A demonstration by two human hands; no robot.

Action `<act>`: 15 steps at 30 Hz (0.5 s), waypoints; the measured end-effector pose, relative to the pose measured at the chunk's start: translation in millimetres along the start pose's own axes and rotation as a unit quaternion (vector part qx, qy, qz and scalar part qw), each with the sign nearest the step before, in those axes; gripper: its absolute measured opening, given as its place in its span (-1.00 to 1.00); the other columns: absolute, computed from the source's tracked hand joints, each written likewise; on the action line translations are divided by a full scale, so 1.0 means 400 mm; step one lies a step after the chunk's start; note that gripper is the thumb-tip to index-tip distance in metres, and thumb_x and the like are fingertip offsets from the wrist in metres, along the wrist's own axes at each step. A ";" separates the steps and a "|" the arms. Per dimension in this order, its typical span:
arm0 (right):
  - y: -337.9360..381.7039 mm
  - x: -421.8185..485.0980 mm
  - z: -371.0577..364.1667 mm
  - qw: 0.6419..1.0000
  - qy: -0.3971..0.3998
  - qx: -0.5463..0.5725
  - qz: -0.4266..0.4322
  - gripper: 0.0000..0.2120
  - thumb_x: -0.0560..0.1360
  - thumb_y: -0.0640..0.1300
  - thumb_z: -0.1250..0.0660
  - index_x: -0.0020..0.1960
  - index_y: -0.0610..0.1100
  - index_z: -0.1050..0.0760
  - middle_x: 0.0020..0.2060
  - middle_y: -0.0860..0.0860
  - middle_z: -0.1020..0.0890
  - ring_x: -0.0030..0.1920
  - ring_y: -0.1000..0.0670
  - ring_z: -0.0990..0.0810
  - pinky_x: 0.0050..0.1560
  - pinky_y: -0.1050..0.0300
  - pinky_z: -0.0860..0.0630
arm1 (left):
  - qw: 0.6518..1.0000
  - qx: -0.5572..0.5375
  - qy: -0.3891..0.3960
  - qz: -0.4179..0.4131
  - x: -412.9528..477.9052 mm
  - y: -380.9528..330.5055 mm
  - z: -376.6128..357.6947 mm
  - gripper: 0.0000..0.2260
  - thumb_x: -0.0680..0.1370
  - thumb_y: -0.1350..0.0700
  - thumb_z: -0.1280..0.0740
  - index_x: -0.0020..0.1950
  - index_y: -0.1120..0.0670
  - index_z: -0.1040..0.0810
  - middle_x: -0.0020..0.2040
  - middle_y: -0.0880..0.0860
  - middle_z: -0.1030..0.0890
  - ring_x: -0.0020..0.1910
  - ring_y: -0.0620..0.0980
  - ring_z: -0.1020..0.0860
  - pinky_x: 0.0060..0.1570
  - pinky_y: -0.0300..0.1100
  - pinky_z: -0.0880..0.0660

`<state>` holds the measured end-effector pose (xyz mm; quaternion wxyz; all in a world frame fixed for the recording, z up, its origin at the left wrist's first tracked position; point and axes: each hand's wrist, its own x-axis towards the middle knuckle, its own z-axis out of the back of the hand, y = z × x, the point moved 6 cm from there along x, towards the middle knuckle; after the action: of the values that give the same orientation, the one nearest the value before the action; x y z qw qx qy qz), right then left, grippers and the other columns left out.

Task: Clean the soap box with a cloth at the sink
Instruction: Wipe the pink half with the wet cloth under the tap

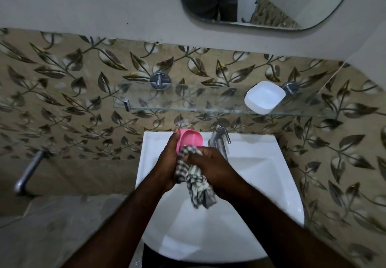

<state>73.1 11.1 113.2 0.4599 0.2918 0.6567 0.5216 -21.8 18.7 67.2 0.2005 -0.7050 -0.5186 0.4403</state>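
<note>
The left hand (pixel 169 159) grips the pink soap box (pixel 189 141) above the back of the white sink (pixel 271 184), near the tap (pixel 219 140). The right hand (pixel 211 169) is clenched around a checked cloth (pixel 194 177), pressing it against the box. A white tray (pixel 264 97) sits on the glass shelf (pixel 177 100) above.

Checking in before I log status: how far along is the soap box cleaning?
Done: apparently the white half, set on the glass shelf. In hand: left hand holds the pink half over the sink; right hand presses the checked cloth on it. Left: finish, reassemble.
</note>
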 end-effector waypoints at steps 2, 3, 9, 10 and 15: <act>0.027 0.007 0.025 0.996 -0.072 0.035 0.027 -0.85 0.52 -0.26 -0.28 -0.09 -0.28 -0.62 -0.13 -0.30 -0.69 -0.07 -0.28 -0.69 0.04 -0.23 -0.61 | 1.000 0.006 0.020 0.001 -0.008 0.010 -0.022 -0.52 0.59 -0.24 -0.10 0.14 0.06 -0.65 0.13 0.19 -0.67 0.07 0.09 -0.66 0.10 -0.04 -0.54; 0.044 0.006 0.036 0.994 -0.096 0.002 0.055 -0.85 0.54 -0.27 -0.28 -0.08 -0.23 -0.64 -0.15 -0.21 -0.72 -0.09 -0.17 -0.71 0.00 -0.08 -0.63 | 1.000 0.000 0.024 0.009 -0.011 0.020 -0.028 -0.53 0.61 -0.21 -0.09 0.16 0.07 -0.63 0.13 0.18 -0.67 0.08 0.07 -0.66 0.09 -0.06 -0.54; 0.043 -0.053 0.005 0.904 0.024 -0.393 0.167 -0.86 0.46 -0.11 -0.34 -0.02 -0.10 -0.61 -0.13 -0.03 -0.68 -0.11 -0.02 -0.61 -0.06 0.07 -0.50 | 0.998 -0.052 0.005 0.045 -0.011 0.026 -0.013 -0.43 0.51 -0.32 -0.17 0.25 0.06 -0.61 0.18 0.29 -0.60 0.16 0.21 -0.57 0.25 0.06 -0.45; 0.038 -0.057 0.009 0.889 0.035 -0.427 0.162 -0.83 0.46 -0.08 -0.35 0.02 -0.09 -0.62 -0.10 -0.04 -0.67 -0.07 -0.03 -0.61 -0.04 0.09 -0.48 | 0.997 -0.061 0.003 0.048 -0.009 0.032 -0.011 -0.45 0.50 -0.33 -0.18 0.23 0.03 -0.63 0.17 0.29 -0.61 0.14 0.22 -0.57 0.25 0.09 -0.44; 0.068 -0.029 0.089 0.850 -0.114 -0.489 0.159 -0.77 0.42 -0.06 -0.36 0.06 -0.05 -0.54 -0.05 -0.04 -0.67 0.01 -0.12 -0.61 -0.07 0.11 -0.46 | 0.997 -0.052 0.008 0.053 -0.013 0.066 -0.037 -0.49 0.56 -0.31 -0.11 0.03 0.00 -0.71 0.05 0.16 -0.70 -0.03 0.12 -0.67 0.00 0.01 -0.54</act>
<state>107.6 23.7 141.4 0.5254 0.1872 0.2050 0.8043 4.6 6.5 57.9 0.1444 -0.7446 -0.5009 0.4169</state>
